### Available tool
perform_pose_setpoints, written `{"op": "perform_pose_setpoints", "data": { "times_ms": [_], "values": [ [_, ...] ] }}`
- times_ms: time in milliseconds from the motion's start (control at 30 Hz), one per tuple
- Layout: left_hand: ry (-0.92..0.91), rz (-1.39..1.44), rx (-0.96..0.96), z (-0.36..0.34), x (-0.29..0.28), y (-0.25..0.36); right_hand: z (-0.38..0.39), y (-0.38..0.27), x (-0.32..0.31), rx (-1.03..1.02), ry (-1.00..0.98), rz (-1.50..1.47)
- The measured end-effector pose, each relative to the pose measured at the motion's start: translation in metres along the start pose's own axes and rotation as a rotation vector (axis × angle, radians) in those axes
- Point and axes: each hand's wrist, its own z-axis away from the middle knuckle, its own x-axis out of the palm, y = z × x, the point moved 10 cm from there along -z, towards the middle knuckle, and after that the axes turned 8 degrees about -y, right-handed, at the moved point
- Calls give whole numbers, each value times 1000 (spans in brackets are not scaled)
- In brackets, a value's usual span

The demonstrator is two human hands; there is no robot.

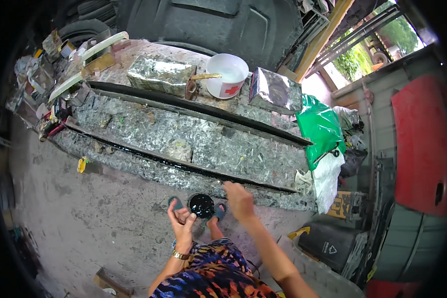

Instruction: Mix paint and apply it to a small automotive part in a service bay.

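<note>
My left hand (184, 227) grips a small round cup of glossy black liquid (202, 204), thumb against its rim, held low in front of the bench. My right hand (239, 201) is closed at the bench's near edge, just by the right part of a long black strip (169, 162). Whatever its fingers hold is hidden or too small to name. This near strip has a wet-looking shine along much of its length. A second long dark strip (208, 113) lies farther back, roughly parallel to it.
The stained bench (134, 119) carries a white bucket (227, 74) with a stick (206, 76) beside it, two foil-wrapped blocks (159, 74) (275, 90) and a green plastic bag (320, 126). Clutter fills its left end. A black bin (328, 243) and red panel (422, 144) stand right.
</note>
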Motion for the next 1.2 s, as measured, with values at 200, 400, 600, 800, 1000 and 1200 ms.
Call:
{"op": "perform_pose_setpoints", "data": {
  "times_ms": [200,400,600,800,1000,1200],
  "values": [
    [14,4,35,1,-8,16,12,16,-21,-85,46,207],
    [5,-2,38,-2,-10,21,21,28,-42,106,46,174],
    [6,-59,37,-1,-11,15,-38,-33,29,22,-91,-32],
    [-3,-112,24,5,4,4,13,37,-37,121,-137,195],
    [-64,-100,4,11,35,-23,49,90,-88,171,-68,347],
    [-97,-228,37,15,71,-47,78,57,-178,242,128,-1]
  ]
}}
